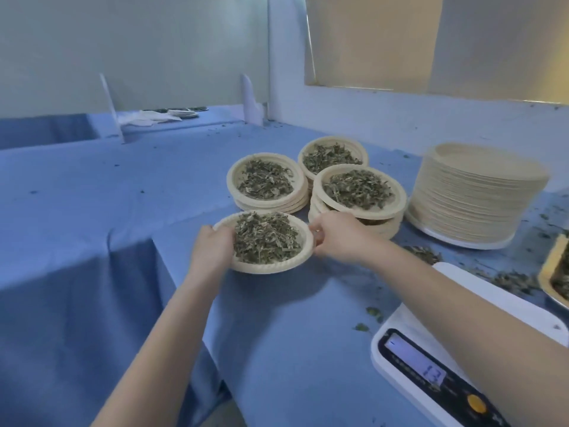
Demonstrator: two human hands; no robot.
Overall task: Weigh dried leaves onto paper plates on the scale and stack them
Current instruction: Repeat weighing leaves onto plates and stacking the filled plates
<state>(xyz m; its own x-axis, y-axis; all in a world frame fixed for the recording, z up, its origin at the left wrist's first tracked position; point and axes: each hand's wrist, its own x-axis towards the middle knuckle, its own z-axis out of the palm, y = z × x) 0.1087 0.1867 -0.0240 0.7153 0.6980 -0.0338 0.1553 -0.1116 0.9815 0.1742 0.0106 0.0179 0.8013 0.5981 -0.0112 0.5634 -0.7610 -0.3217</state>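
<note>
Holding the filled plate [303, 241] by its rim, you have your left hand [212, 246] at the left edge and your right hand [337, 235] at the right edge, with the fingers of both curled around the rim. The plate carries a heap of dried leaves [266, 237] and casts a shadow on the blue surface [92, 195], so it seems to be a little above it, but I cannot tell this for sure.

The three stacks of filled plates are beyond your hands. The nearest stack [358, 192] is just past your right hand, forward and to the right, and it almost touches that hand. The left stack [266, 180] is straight ahead of the plate and is lower. The far stack [334, 155] is behind both.

The scale [462, 334] is near you on the right, with nothing on its platform. The pile of empty plates [474, 192] stands well to the right.

I judge the next move is forward, with the plate kept level.
</note>
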